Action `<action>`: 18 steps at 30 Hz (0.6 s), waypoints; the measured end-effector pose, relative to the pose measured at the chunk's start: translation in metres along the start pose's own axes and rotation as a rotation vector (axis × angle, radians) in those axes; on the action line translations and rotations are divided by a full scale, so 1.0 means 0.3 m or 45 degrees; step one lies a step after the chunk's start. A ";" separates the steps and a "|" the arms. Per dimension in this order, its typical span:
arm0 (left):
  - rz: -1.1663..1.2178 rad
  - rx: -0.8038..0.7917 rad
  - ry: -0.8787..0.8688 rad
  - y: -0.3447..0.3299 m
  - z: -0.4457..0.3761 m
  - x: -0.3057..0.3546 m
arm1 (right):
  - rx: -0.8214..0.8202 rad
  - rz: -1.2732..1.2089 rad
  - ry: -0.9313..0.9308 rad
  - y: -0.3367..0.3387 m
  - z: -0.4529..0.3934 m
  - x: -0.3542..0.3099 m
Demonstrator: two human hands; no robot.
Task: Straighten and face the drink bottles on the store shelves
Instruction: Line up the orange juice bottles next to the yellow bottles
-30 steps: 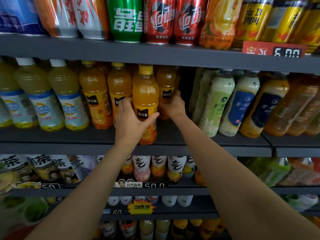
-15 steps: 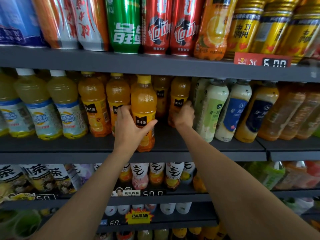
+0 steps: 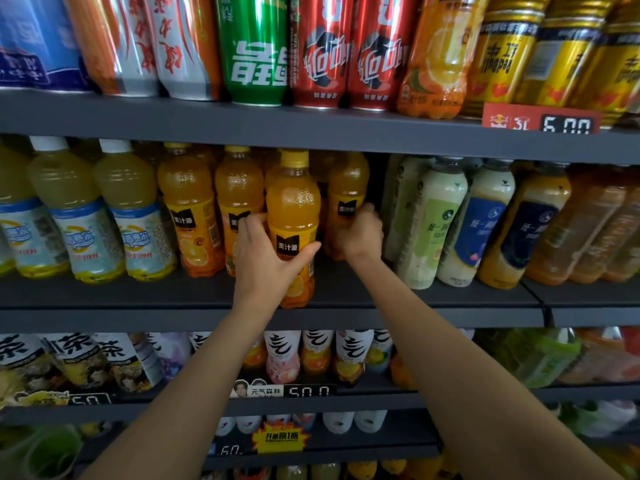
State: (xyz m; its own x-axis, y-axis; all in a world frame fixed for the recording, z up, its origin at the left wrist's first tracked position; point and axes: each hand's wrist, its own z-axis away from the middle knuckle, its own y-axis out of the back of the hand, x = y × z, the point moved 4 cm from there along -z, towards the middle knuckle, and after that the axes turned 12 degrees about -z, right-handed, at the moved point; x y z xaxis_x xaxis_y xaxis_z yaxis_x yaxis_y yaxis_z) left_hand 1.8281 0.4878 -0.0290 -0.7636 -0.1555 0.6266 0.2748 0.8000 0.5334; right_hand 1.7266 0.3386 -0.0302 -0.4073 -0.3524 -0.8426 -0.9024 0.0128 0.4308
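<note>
On the middle shelf [image 3: 415, 299], the left hand [image 3: 266, 258] gripped an orange juice bottle [image 3: 293, 216] at the front edge, fingers curled round its left side and thumb across the label, which faced outward and read 美汁源. Just behind and to its right, the right hand [image 3: 360, 233] had its fingers wrapped round a second orange bottle [image 3: 347, 199] set further back, its small black 美汁源 tag showing.

Two more orange bottles [image 3: 194, 209] to the left stood upright with labels mostly forward, and the pale lemon bottles [image 3: 128, 209] beside them looked orderly, so that stretch seemed done. By my judgement the work was only partly through: the rear bottle sat well behind the front line, and the creamy bottles [image 3: 429, 223] to the right leaned and were turned at mixed angles (their labels read only in part, 统一 at best).

Other writing: a red price tag [image 3: 540, 123] reading 6.00 on the top shelf, a lower tag [image 3: 287, 391] with 元气森林 and what looked like 5.00, and a yellow burst sticker [image 3: 280, 438] too blurred to read fully.
</note>
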 end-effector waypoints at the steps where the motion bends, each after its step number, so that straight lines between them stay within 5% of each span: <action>1: -0.003 0.005 0.003 -0.002 0.001 0.003 | -0.046 -0.006 0.044 -0.009 0.010 -0.009; 9: -0.038 0.093 0.045 -0.008 0.022 0.016 | -0.425 -0.301 0.001 0.009 0.033 -0.023; 12: -0.045 0.194 0.080 -0.016 0.034 0.035 | -0.251 -0.728 -0.194 0.064 -0.007 0.003; 14: -0.031 0.232 0.095 -0.026 0.041 0.042 | -0.116 -0.665 -0.162 0.069 -0.042 0.014; 18: -0.013 0.267 0.065 -0.036 0.036 0.027 | -0.229 -0.375 -0.049 -0.036 -0.106 -0.003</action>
State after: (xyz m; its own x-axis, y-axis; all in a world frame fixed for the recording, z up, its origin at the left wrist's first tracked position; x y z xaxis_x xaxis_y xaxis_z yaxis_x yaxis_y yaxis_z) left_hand 1.8126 0.4840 -0.0359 -0.7337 -0.1892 0.6526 0.1354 0.9005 0.4133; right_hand 1.7413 0.3090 -0.0239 -0.1413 -0.2811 -0.9492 -0.9439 -0.2507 0.2147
